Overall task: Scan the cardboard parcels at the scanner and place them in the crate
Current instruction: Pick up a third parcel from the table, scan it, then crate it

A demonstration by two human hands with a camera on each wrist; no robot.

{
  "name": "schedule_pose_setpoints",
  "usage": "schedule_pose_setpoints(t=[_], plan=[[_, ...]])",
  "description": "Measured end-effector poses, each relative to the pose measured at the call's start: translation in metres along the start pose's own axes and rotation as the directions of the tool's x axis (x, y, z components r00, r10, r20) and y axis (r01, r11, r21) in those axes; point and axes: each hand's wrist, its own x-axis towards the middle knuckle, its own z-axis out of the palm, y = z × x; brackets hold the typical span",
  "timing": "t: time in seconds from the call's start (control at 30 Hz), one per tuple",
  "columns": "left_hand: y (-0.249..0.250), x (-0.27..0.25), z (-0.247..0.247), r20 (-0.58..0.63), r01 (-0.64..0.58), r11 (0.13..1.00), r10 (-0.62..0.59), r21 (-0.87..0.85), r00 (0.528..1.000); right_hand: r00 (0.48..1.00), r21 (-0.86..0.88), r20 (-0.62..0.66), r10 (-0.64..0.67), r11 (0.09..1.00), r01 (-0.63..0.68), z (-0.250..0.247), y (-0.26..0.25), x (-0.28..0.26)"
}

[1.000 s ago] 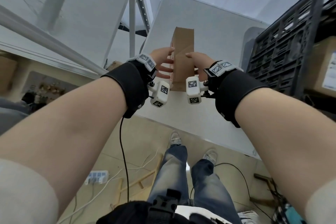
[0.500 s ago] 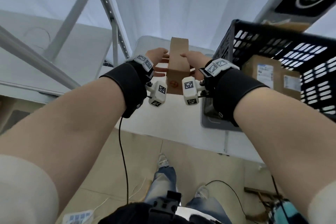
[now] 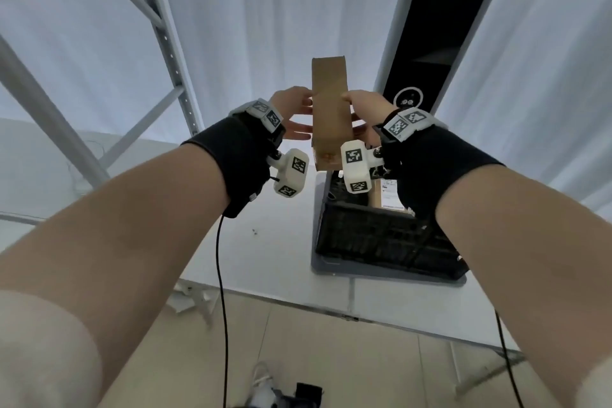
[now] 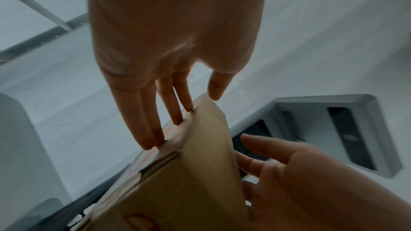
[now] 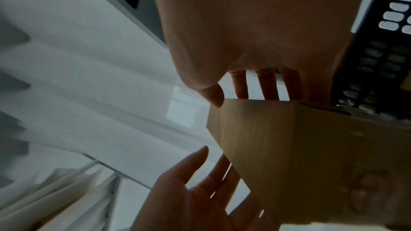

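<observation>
A narrow brown cardboard parcel (image 3: 331,116) is held up edge-on between my two hands. My left hand (image 3: 293,113) presses its left side with straight fingers (image 4: 155,120), thumb near the top edge. My right hand (image 3: 367,109) lies against the right side, fingers (image 5: 266,83) straight behind the parcel and thumb at its edge. The parcel hangs above the black crate (image 3: 381,232) and just left of the tall black scanner (image 3: 430,26) with its white ring. Another labelled parcel (image 3: 385,195) lies inside the crate.
The crate stands on a grey platform (image 3: 331,270) on the white table (image 3: 265,242). A grey metal rack frame (image 3: 165,33) rises at the left, white curtains hang behind. Black cables (image 3: 220,275) run from both wrists down to the tiled floor.
Both hands carried the parcel to the right and higher, from over the white table to above the crate beside the scanner. The hold on the parcel looks the same.
</observation>
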Motion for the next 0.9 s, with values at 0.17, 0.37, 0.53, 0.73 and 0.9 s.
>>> schedule_pose_setpoints(t=[0.17,0.37,0.53,0.73,0.9], plan=[[0.026,-0.073,0.068,0.01,-0.107,0.994,0.107,0.017,0.994,0.996,0.061,-0.068,-0.059,0.996,0.063,-0.075,-0.004,-0.077],[0.059,-0.138,0.135,0.06,-0.197,0.98,0.198,-0.015,0.978,0.975,0.126,-0.148,-0.165,0.975,0.184,-0.147,-0.01,-0.155],[0.085,-0.167,0.172,0.075,-0.207,0.978,0.205,0.022,0.976,0.945,0.132,-0.229,-0.235,0.954,0.269,-0.185,-0.008,-0.196],[0.107,-0.186,0.205,0.168,-0.257,0.965,0.245,0.051,0.955,0.902,0.15,-0.337,-0.269,0.931,0.333,-0.214,-0.01,-0.221],[0.13,-0.199,0.212,0.198,-0.291,0.956,0.278,0.042,0.94,0.88,0.126,-0.369,-0.3,0.922,0.367,-0.228,-0.025,-0.234]])
